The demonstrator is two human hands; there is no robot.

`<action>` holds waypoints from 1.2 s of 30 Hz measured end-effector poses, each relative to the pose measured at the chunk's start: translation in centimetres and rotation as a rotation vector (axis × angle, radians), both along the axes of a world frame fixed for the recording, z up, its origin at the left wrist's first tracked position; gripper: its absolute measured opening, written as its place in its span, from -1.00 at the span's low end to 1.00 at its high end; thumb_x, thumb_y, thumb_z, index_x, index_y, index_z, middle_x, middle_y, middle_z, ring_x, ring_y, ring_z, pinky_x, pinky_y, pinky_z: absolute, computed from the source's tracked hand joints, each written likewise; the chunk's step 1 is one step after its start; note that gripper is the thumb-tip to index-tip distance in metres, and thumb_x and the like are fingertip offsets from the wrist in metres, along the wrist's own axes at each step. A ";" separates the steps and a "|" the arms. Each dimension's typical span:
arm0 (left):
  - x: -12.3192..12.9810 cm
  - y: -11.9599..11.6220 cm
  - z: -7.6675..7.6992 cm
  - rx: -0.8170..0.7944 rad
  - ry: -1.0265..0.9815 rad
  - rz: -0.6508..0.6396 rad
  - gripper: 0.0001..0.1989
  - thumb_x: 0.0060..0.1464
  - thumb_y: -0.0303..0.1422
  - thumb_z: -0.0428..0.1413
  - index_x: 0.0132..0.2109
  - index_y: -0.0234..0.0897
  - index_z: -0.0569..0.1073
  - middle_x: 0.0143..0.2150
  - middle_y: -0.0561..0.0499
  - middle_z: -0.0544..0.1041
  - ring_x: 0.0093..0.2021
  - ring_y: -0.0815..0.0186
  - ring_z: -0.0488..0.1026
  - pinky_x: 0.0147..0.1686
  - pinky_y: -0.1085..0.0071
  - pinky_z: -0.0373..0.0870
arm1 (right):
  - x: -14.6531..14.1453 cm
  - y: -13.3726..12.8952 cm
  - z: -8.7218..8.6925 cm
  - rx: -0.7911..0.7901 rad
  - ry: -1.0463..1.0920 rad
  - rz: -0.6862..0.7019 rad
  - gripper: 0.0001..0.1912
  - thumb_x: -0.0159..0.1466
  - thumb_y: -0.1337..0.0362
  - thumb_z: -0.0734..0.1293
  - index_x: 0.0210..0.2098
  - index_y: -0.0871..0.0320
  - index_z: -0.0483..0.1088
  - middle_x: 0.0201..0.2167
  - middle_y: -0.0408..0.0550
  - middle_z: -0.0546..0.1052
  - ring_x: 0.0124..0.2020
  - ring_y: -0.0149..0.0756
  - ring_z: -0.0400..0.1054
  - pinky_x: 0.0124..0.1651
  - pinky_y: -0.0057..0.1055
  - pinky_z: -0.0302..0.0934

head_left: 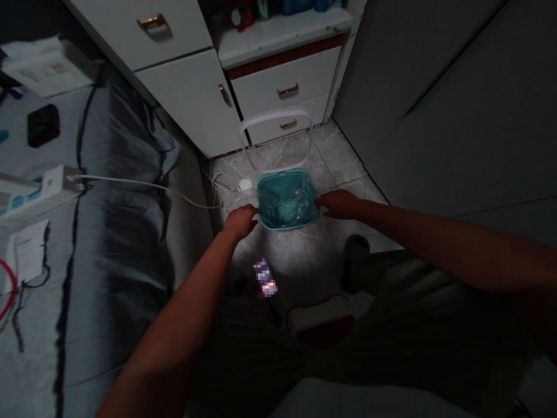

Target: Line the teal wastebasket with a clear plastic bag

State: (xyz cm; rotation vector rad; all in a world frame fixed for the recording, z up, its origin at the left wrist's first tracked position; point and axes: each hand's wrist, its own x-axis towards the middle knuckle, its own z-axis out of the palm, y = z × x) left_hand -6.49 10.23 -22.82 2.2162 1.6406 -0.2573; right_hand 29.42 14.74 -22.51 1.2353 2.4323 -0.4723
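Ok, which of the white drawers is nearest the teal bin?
The bottom drawer of the right-hand stack, with the small brass pull, directly behind the teal bin; the drawer above it sits higher and further back.

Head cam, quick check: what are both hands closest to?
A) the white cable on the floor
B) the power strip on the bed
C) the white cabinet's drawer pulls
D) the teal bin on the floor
D. The left hand and right hand are at opposite sides of the rim of the teal bin.
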 end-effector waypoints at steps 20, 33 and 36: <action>-1.6 0.2 -2.3 -0.095 -0.018 0.038 -0.73 0.12 -0.43 0.17 -0.10 -0.14 0.70 -0.05 -0.04 0.72 -0.07 0.17 0.61 -0.08 0.40 0.44 | 2.0 1.1 -1.6 -0.150 -0.030 -0.039 -0.83 0.24 0.35 0.42 -0.22 0.06 0.66 -0.09 -0.01 0.69 -0.09 -0.07 0.55 -0.10 -0.28 0.29; -1.6 -0.1 -4.6 -0.211 -0.046 -0.017 -0.80 0.01 -0.48 0.22 -0.24 -0.14 0.69 -0.13 -0.04 0.73 -0.07 0.13 0.63 -0.05 0.36 0.44 | 1.0 0.4 -3.2 -0.217 -0.102 0.001 -0.80 0.18 0.36 0.45 -0.22 0.07 0.71 -0.12 0.03 0.70 -0.09 -0.02 0.57 -0.07 -0.23 0.33; -1.8 0.0 -4.8 -0.208 -0.017 -0.014 -0.79 0.02 -0.46 0.22 -0.22 -0.13 0.70 -0.11 -0.03 0.73 -0.07 0.16 0.63 -0.06 0.38 0.44 | 1.0 0.4 -3.3 -0.228 -0.127 0.019 -0.78 0.19 0.35 0.44 -0.21 0.05 0.71 -0.10 0.03 0.69 -0.06 -0.02 0.57 -0.03 -0.22 0.34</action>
